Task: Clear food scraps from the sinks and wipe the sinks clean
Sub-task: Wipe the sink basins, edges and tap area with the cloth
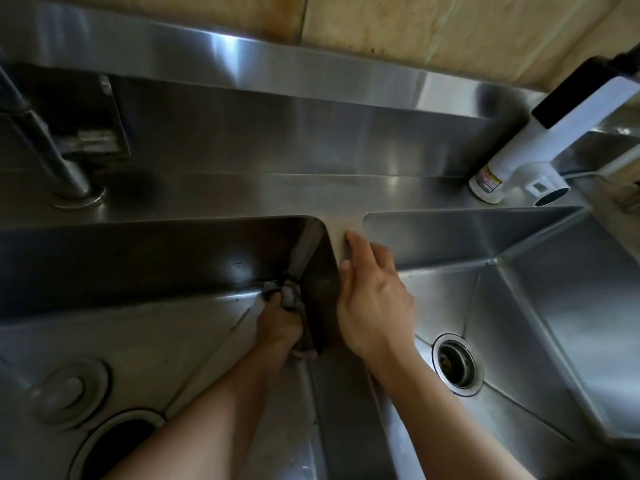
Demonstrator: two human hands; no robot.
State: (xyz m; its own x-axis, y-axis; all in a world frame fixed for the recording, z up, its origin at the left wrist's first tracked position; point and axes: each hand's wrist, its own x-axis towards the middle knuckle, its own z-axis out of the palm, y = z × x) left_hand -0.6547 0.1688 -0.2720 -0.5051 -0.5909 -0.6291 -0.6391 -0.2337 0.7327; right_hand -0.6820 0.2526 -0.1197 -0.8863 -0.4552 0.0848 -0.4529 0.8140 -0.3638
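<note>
Two stainless steel sinks lie side by side. Deep in the far right corner of the left sink [145, 327], my left hand [278, 323] grips a grey cloth [289, 294] and presses it against the sink wall. My right hand [372, 299] rests with straight fingers on the divider [341, 223] between the two sinks, fingertips pointing to the back. The right sink [540, 306] has an open drain [455, 365] with a dark strainer. No food scraps are plainly visible.
A metal tap base [74, 188] stands behind the left sink. A white electric tap [512, 168] stands behind the right sink. The left sink has a large dark drain hole [117, 445] and a round plug [67, 389]. A tiled wall [415, 32] runs behind.
</note>
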